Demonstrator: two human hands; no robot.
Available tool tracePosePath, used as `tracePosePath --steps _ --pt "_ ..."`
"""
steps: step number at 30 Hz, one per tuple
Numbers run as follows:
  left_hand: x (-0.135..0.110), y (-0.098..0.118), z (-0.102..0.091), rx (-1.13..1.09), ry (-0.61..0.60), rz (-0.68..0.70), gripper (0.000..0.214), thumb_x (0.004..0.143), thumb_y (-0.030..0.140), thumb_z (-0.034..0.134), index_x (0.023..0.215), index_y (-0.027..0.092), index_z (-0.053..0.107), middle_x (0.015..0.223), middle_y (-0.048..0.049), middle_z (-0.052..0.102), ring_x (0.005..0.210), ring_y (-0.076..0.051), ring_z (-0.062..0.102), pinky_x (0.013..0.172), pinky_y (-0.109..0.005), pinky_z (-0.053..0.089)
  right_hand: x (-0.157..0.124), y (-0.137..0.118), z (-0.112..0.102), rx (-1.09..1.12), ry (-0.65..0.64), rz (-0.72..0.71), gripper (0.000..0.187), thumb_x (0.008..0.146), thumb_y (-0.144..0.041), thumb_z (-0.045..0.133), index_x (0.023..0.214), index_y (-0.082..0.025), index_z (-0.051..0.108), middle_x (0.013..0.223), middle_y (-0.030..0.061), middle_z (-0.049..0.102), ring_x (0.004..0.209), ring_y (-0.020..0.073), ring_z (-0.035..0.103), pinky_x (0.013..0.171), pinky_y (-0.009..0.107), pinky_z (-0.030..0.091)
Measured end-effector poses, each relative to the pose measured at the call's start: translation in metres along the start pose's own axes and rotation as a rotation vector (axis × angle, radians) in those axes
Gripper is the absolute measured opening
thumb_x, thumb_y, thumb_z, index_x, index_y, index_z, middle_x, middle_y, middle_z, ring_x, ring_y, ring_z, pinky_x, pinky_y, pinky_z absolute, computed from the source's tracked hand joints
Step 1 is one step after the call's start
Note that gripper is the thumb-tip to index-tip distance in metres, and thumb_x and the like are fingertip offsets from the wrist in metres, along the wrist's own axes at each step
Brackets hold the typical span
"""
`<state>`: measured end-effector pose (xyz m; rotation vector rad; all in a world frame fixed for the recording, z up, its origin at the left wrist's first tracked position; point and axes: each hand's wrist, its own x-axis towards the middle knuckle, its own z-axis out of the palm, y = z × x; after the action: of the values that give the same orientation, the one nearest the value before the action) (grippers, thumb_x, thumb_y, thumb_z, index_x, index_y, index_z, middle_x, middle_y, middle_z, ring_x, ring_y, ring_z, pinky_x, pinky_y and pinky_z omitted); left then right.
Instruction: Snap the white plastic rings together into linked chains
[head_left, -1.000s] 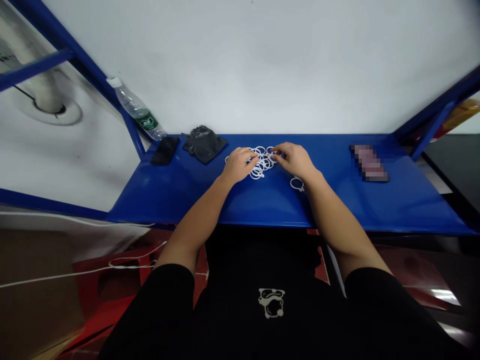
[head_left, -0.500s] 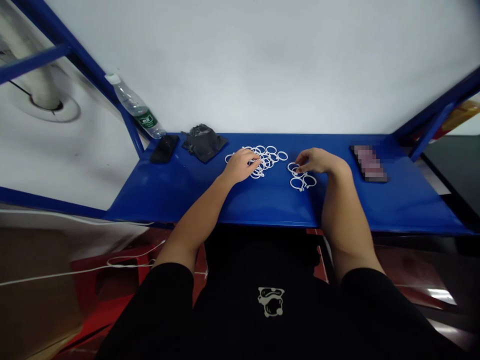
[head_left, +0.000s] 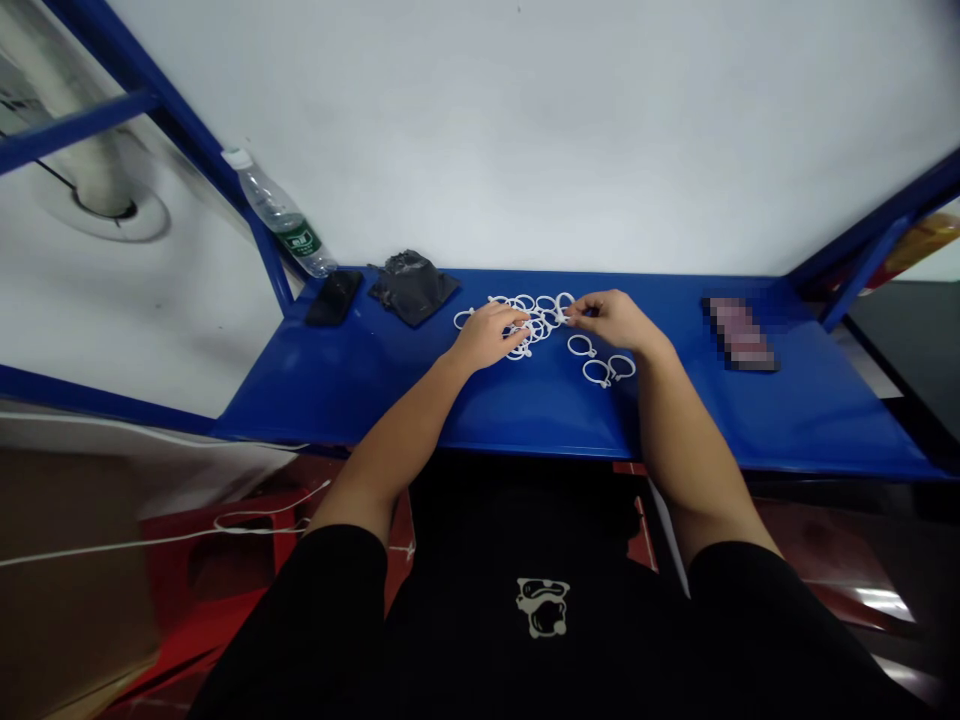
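Note:
A loose pile of white plastic rings [head_left: 538, 328], each with a small tab, lies on the blue tabletop [head_left: 525, 410]. Over the left part of that pile rests my left hand [head_left: 489, 335], thumb and fingers apart, covering some of the rings. My right hand [head_left: 604, 318] pinches a white ring [head_left: 565, 301] between thumb and fingertips at the pile's right edge. Nearer to me, below the right hand, lie three separate rings: one ring [head_left: 580, 345] on its own, and another ring [head_left: 597, 373] touching or close beside a third ring [head_left: 621, 367].
A crumpled black plastic bag [head_left: 412, 287] lies at the back left. Left of it are a black phone [head_left: 334, 297] and a clear bottle [head_left: 289, 225] leaning in the corner. A second phone [head_left: 741, 333] is at the right. Blue frame bars [head_left: 870, 260] flank the table.
My right hand has moved left and away from me, from the small right-hand group to the pile's edge. That group now shows three rings, fewer than before. The left hand has barely moved.

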<state>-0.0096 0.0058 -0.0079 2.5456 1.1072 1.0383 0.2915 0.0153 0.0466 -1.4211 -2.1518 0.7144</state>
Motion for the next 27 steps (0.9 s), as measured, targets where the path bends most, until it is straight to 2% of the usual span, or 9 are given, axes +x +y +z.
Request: tracePosePath --steps 3,8,11,15,18,24,27 --pt "0.000 0.003 0.002 -0.004 0.008 0.028 0.023 0.107 0.034 0.082 0.127 0.023 0.083 0.110 -0.0086 0.086 0.110 -0.028 0.079 0.104 -0.048 0.062 0.000 -0.018 0.017 0.025 0.016 -0.088 0.026 0.098 -0.047 0.073 0.093 -0.024 0.083 0.087 0.0047 0.082 0.078 0.0203 0.070 0.078 0.039 0.055" --pt "0.001 0.001 0.001 0.000 -0.031 0.045 0.014 0.109 0.035 0.078 0.115 0.024 0.084 0.107 -0.0069 0.087 0.105 -0.027 0.080 0.101 -0.048 0.062 0.000 -0.034 0.038 -0.016 0.033 -0.179 0.021 0.099 -0.038 0.069 0.090 -0.023 0.081 0.088 0.0051 0.082 0.078 0.0205 0.068 0.076 0.037 0.050" --pt "0.000 0.000 0.002 0.007 -0.004 0.030 0.013 0.110 0.033 0.076 0.113 0.025 0.085 0.109 -0.0068 0.087 0.104 -0.026 0.080 0.100 -0.047 0.062 0.000 -0.033 0.041 -0.004 0.034 -0.180 0.014 0.096 -0.034 0.072 0.093 -0.025 0.083 0.095 0.0049 0.084 0.081 0.0213 0.071 0.078 0.037 0.052" --pt "0.000 -0.001 0.003 0.003 0.026 0.041 0.016 0.105 0.033 0.083 0.118 0.024 0.085 0.114 -0.0089 0.087 0.111 -0.027 0.080 0.103 -0.049 0.063 0.001 -0.031 0.040 -0.068 0.075 -0.187 0.010 0.092 -0.030 0.074 0.095 -0.026 0.083 0.094 0.0053 0.083 0.084 0.0229 0.072 0.080 0.038 0.053" --pt "0.000 -0.001 0.004 0.003 0.044 0.049 0.018 0.105 0.032 0.084 0.121 0.025 0.084 0.118 -0.0094 0.087 0.116 -0.028 0.080 0.107 -0.051 0.063 0.002 -0.033 0.044 -0.082 0.108 -0.207 0.011 0.095 -0.030 0.071 0.093 -0.025 0.081 0.092 0.0060 0.082 0.082 0.0228 0.071 0.081 0.038 0.052" --pt "0.001 -0.003 0.005 0.019 0.150 0.046 0.014 0.109 0.033 0.078 0.115 0.024 0.087 0.111 -0.0103 0.087 0.106 -0.027 0.082 0.100 -0.049 0.065 -0.001 -0.040 0.054 -0.001 0.137 -0.250 0.020 0.101 -0.040 0.068 0.093 -0.024 0.078 0.088 0.0059 0.079 0.078 0.0218 0.067 0.077 0.037 0.049" --pt "0.000 -0.003 0.006 0.027 0.164 0.048 0.015 0.111 0.032 0.075 0.117 0.026 0.088 0.112 -0.0095 0.088 0.106 -0.027 0.081 0.100 -0.051 0.066 -0.002 -0.042 0.056 0.000 0.136 -0.265 0.022 0.103 -0.041 0.068 0.095 -0.024 0.079 0.090 0.0063 0.079 0.080 0.0227 0.067 0.078 0.037 0.049"
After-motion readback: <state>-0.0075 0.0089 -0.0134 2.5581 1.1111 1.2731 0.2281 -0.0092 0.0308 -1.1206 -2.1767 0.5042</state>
